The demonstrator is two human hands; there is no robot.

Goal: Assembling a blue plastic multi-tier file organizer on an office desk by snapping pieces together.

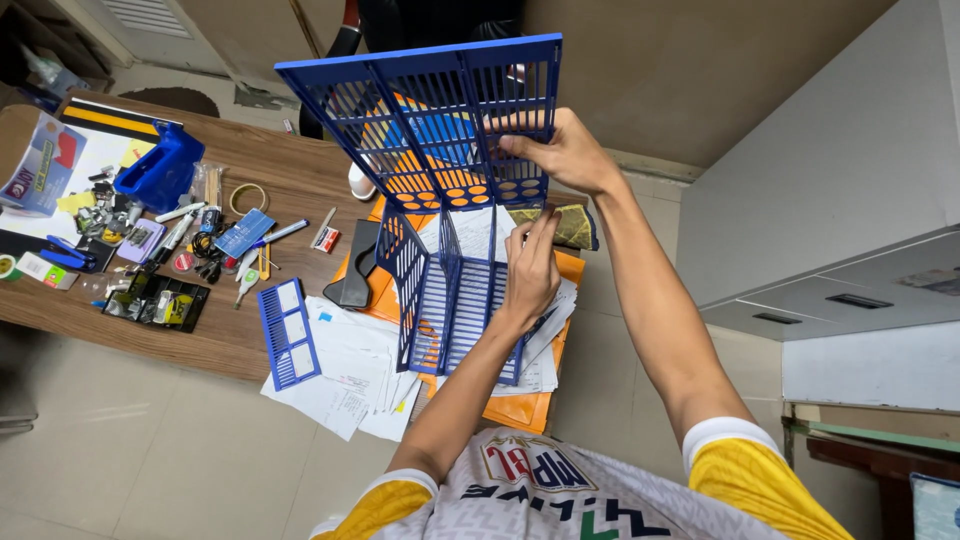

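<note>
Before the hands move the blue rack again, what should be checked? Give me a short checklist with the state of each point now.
1. Right hand has a grip on the slatted back panel: ok.
2. Left hand rests on a divider of the blue file rack: ok.
3. Panel seated in the rack base: cannot tell.
4. Rack stands on a flat surface: not ok, it sits on loose papers.
5. Small blue piece lies apart from the rack: ok.

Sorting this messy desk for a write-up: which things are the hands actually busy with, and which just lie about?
In hand: blue plastic rack, its big panel, left hand, right hand.

Lying about: small blue panel, loose papers, pens, tape roll.
</note>
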